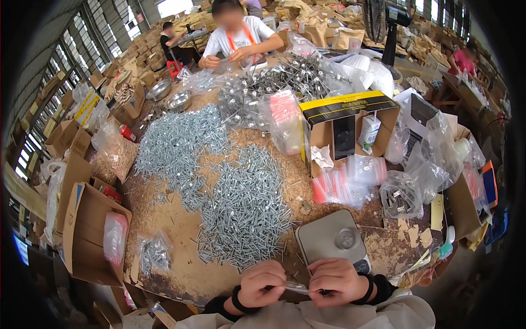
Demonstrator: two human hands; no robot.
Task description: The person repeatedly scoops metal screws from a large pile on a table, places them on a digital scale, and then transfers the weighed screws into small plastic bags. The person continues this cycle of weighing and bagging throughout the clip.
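My left hand and my right hand are close together at the table's front edge. Pinched between their fingers is a small clear plastic bag, stretched from one hand to the other; its contents cannot be made out. Just beyond my right hand lies a grey scale with a round knob-like shape on its plate. A large heap of silvery screws spreads in front of my left hand. Farther left on the worn table sits a clear bag filled with small metal parts.
A second screw heap lies behind, with dark metal parts beyond. Red-striped zip bags lie before an open cardboard box. Another open box stands left. Across the table, a person works with both hands.
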